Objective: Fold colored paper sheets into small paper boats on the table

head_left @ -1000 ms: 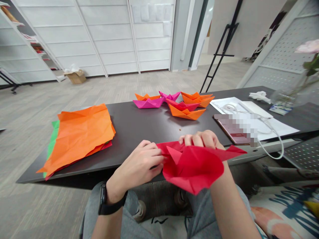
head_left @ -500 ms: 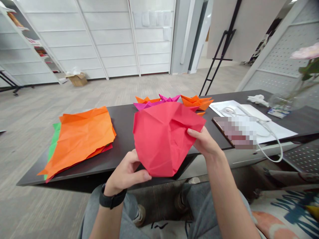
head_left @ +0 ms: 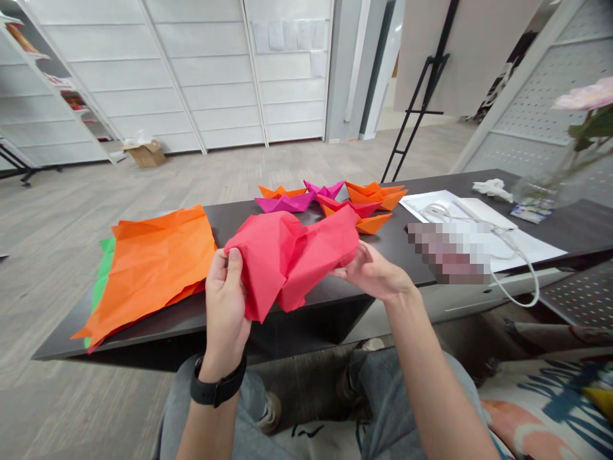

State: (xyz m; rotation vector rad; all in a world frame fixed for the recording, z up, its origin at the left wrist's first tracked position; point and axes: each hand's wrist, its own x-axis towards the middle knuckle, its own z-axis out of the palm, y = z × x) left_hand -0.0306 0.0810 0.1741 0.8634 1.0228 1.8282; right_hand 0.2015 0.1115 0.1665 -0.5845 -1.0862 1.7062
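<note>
A creased red sheet of paper (head_left: 292, 255) is held up above the front edge of the desk, bent and buckled through its middle. My left hand (head_left: 227, 287) grips its left side, with the thumb lying on the near face. At the opposite end, my right hand (head_left: 378, 271) has its fingers curled at the paper's edge, partly hidden behind it. Just beyond the sheet stand several folded paper boats: a purple boat (head_left: 283, 203), a magenta one (head_left: 324, 190), a red one (head_left: 352, 207) and orange ones such as this boat (head_left: 376, 193).
A stack of creased orange paper (head_left: 160, 262) with a green sheet (head_left: 101, 284) under it lies on the left of the dark desk (head_left: 57, 342). To the right are white papers (head_left: 531, 246), a white cable (head_left: 531, 281), a crumpled tissue (head_left: 493, 188) and a glass vase (head_left: 536, 198).
The red sheet has turned and buckled, uncovering more of the boats. My left hand has risen to its left edge; my right hand has shifted slightly down and left along its right edge.
</note>
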